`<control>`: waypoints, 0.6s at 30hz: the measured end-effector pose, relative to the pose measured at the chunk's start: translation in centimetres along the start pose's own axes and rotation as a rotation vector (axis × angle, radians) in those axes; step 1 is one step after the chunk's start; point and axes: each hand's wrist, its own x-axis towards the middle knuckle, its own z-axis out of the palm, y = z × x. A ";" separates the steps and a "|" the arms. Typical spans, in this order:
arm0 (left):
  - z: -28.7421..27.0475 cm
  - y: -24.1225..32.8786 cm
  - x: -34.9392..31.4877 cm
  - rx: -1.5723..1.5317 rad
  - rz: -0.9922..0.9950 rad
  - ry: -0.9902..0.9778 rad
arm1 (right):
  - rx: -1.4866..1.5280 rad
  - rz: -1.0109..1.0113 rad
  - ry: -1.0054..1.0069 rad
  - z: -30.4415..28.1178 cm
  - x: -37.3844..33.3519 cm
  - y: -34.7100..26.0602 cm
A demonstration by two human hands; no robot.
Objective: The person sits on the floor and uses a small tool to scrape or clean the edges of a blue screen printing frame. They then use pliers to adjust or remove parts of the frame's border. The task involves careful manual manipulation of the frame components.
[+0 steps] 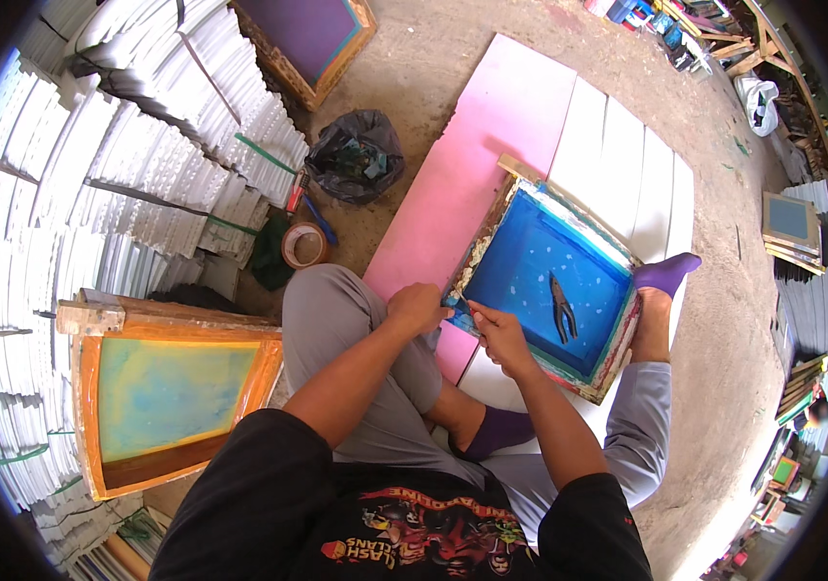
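Observation:
A screen-printing frame (610, 395) with blue mesh and a worn, paint-stained rim lies tilted in front of me. Black-handled pliers (562, 308) rest on its mesh. My left hand (419, 308) is closed at the frame's near-left corner, next to a small blue piece. Just right of it, my right hand (501, 337) has its fingers curled at the same corner, around something thin and dark that is mostly hidden. What the left fingers grip is also hidden. My sock-covered foot (667, 274) is against the frame's right corner.
Pink and white boards (462, 145) lie under the frame. To the left are a yellow-green screen frame (177, 392), a tape roll (304, 245), a black plastic bag (356, 155) and tall white stacks (46, 184). A purple screen frame (302, 34) leans farther back.

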 end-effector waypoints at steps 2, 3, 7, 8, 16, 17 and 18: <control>-0.1 -0.1 0.0 -0.006 -0.007 -0.009 | 0.029 0.006 -0.009 0.1 0.1 0.6; -0.2 -0.2 0.0 -0.013 -0.003 -0.010 | -0.260 -0.114 0.065 0.2 -0.2 0.5; 0.2 -0.4 0.1 -0.033 0.022 0.017 | -0.468 -0.444 0.187 0.1 0.7 2.2; 0.4 -0.3 0.3 -0.036 0.031 0.032 | -0.283 -0.484 0.173 -0.2 1.5 3.5; 0.4 -0.9 0.3 -0.018 0.030 0.030 | -0.381 -0.254 0.071 -0.5 0.0 -0.5; 0.4 -1.1 0.3 -0.019 0.028 0.031 | -0.489 -0.278 0.096 -0.3 -0.2 -1.0; 0.3 -0.8 0.3 -0.027 0.031 0.022 | -0.386 -0.316 0.089 -0.4 0.3 -0.1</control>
